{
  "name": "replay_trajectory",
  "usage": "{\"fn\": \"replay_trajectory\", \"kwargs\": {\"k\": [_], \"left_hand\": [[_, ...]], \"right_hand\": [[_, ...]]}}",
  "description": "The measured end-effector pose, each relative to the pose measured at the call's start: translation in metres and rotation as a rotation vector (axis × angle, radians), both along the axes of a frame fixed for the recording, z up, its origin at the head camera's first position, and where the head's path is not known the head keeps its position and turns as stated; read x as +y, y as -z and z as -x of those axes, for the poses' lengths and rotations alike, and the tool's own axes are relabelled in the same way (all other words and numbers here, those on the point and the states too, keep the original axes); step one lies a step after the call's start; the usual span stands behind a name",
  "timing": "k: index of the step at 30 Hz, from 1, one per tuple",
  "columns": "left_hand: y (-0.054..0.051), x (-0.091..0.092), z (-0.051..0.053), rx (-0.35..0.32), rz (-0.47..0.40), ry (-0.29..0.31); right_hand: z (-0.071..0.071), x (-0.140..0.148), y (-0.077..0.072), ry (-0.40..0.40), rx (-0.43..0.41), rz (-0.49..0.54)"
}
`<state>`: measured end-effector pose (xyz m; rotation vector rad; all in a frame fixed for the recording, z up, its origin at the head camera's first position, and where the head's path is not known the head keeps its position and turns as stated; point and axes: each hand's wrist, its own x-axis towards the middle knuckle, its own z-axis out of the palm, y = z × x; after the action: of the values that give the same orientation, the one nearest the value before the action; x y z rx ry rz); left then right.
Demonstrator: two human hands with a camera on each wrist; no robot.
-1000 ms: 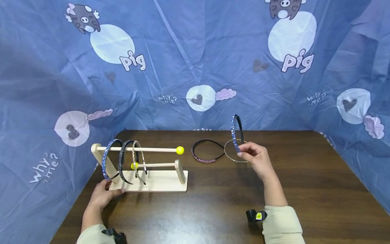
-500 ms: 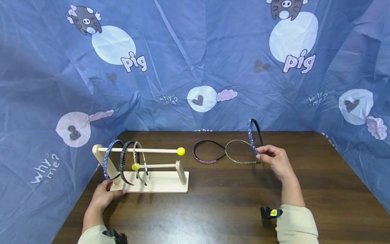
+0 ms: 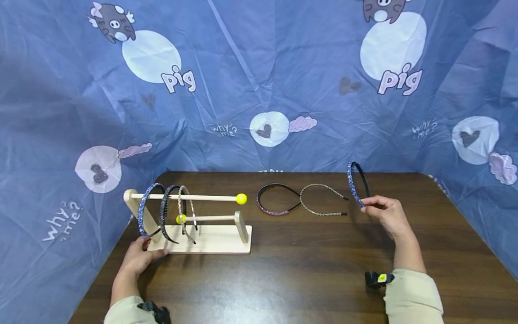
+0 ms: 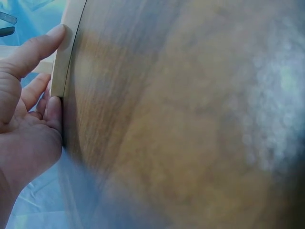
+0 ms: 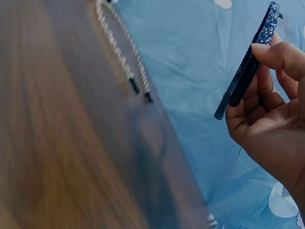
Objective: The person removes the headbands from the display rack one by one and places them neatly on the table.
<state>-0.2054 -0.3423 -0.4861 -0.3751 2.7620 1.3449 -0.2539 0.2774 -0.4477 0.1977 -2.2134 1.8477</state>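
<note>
My right hand (image 3: 386, 216) pinches a blue glittery headband (image 3: 351, 183) between thumb and fingers, holding it upright above the table's right side. In the right wrist view, the blue headband (image 5: 270, 24) shows its dark ends beside my palm. My left hand (image 3: 137, 260) grips the left end of a wooden headband rack (image 3: 226, 240), the thumb along the front edge of its base (image 4: 59, 78). On the rack's upper rod hang a blue headband (image 3: 141, 215), a black headband (image 3: 163, 215) and a braided beige headband (image 3: 180, 207).
A pink-and-black headband (image 3: 273, 212) and a braided gold headband (image 3: 308, 208) lie on the brown wooden table (image 3: 299, 270), right of the rack. Yellow balls (image 3: 241, 199) cap the rack's rods. A blue printed cloth (image 3: 226, 90) hangs behind the table.
My right hand has carried the blue headband to the right and slightly down, away from above the gold headband, which now shows fully. My left hand stays at the rack.
</note>
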Motion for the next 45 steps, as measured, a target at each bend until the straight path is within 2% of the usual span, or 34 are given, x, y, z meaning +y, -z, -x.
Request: {"fn": "replay_trajectory", "kwargs": {"k": [2, 6, 8, 10, 16, 20, 25, 30, 37, 45], "left_hand": [[0.0, 0.0, -0.001, 0.002, 0.001, 0.003], [-0.001, -0.002, -0.003, 0.011, 0.011, 0.011], [-0.001, -0.002, -0.003, 0.019, 0.014, 0.016], [-0.001, -0.002, -0.003, 0.02, 0.02, 0.014], [-0.001, -0.001, -0.004, 0.011, 0.008, 0.011], [0.001, 0.0, -0.003, 0.022, 0.003, 0.01], [0.003, 0.0, -0.002, 0.022, 0.007, 0.007], [0.002, 0.001, -0.001, 0.014, 0.001, 0.002], [-0.001, 0.002, -0.002, 0.034, 0.015, 0.01], [0.001, 0.002, 0.001, 0.038, 0.03, 0.015]], "right_hand": [[0.007, 0.011, 0.016, -0.001, 0.0, -0.028], [0.033, 0.044, 0.067, 0.017, 0.009, -0.075], [0.038, 0.053, 0.076, 0.03, -0.001, -0.108], [0.034, 0.056, 0.071, 0.037, -0.024, -0.136], [0.01, 0.051, 0.028, 0.01, -0.069, -0.221], [0.009, 0.053, 0.015, -0.018, -0.087, -0.284], [0.014, 0.059, 0.016, -0.037, -0.134, -0.346], [0.019, 0.063, 0.024, -0.071, -0.184, -0.424], [0.025, 0.064, 0.038, -0.059, -0.205, -0.46], [0.026, 0.071, 0.043, -0.037, -0.229, -0.561]]}}
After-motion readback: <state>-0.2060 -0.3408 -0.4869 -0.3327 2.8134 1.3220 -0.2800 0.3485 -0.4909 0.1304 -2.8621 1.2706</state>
